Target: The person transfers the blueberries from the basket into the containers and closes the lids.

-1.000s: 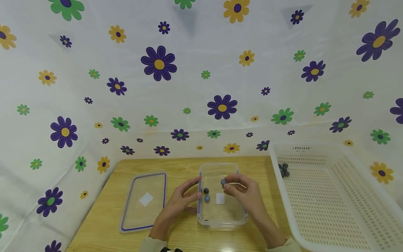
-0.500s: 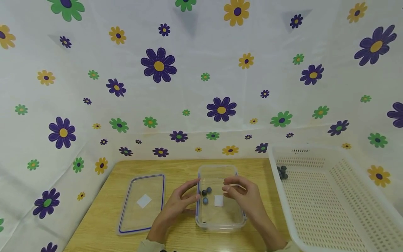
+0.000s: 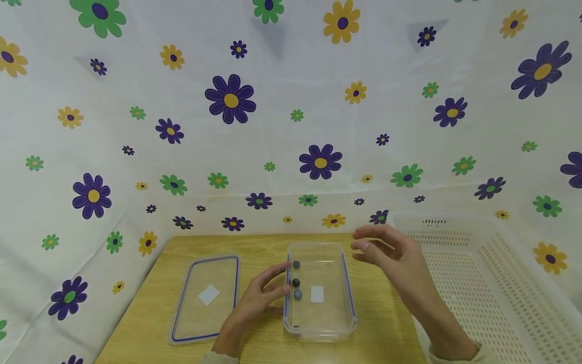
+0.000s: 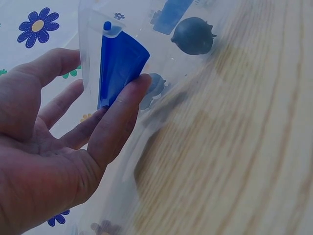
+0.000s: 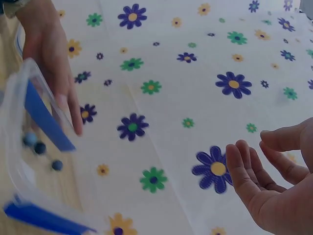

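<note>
Pale, streaky wood grain covers the counter (image 3: 254,246). At right, a white plastic basket (image 3: 473,288), perforated. A clear rectangular container (image 3: 323,333) has blue-trimmed sides; its flat lid (image 3: 218,318) is blue-edged. The left hand (image 3: 260,293), fingers parted, touches the container; the right hand (image 3: 400,255) hovers, fingertips apart. Round, dark-blue berries (image 3: 297,294) line the container's left wall.

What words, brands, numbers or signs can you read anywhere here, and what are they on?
None can be read.
Diamond-turned white square, seen at the clear plastic lid with blue edging: too small to tell whether it is printed.
Straight-set white square, seen at the clear rectangular plastic container: likewise.
White flower-printed sheet: flowers only, no readable lettering.
White slotted plastic basket: no readable lettering.
</note>
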`<state>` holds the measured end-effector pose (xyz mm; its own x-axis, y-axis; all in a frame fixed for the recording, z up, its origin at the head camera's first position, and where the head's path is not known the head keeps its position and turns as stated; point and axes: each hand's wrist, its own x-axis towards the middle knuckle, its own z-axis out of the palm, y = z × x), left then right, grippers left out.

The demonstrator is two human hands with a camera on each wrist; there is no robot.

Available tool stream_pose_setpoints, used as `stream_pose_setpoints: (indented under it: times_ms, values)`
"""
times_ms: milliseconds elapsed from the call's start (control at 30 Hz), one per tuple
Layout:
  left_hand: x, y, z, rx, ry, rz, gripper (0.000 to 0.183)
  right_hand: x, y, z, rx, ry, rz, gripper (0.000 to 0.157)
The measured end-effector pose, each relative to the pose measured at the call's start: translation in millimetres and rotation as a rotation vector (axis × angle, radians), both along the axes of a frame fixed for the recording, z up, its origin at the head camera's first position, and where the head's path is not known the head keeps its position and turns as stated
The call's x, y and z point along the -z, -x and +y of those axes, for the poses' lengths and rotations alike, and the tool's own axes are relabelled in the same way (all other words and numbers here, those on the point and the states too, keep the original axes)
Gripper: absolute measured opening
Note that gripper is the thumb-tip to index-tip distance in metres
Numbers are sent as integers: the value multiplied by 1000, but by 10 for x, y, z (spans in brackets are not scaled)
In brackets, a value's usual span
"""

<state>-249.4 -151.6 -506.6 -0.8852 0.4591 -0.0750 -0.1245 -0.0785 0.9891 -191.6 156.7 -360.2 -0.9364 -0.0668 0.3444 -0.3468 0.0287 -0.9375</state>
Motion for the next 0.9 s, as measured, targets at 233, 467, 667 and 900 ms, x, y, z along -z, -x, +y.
stream_pose_setpoints:
  times_ms: [233,467,667,900]
  values:
    - [0,-5,-4,-5,11,0,65,-137,190,514,74,-131,36,31]
    - [-3,-4,-1,1,3,-11,66,23,511,1014,145,-203,-3,35]
    - [-19,-1,3,-1,9,2,65,269,694,1306,195,-254,-117,42]
    - [-2,-8,-4,3,-9,-12,67,670,838,1547,159,-248,-308,46]
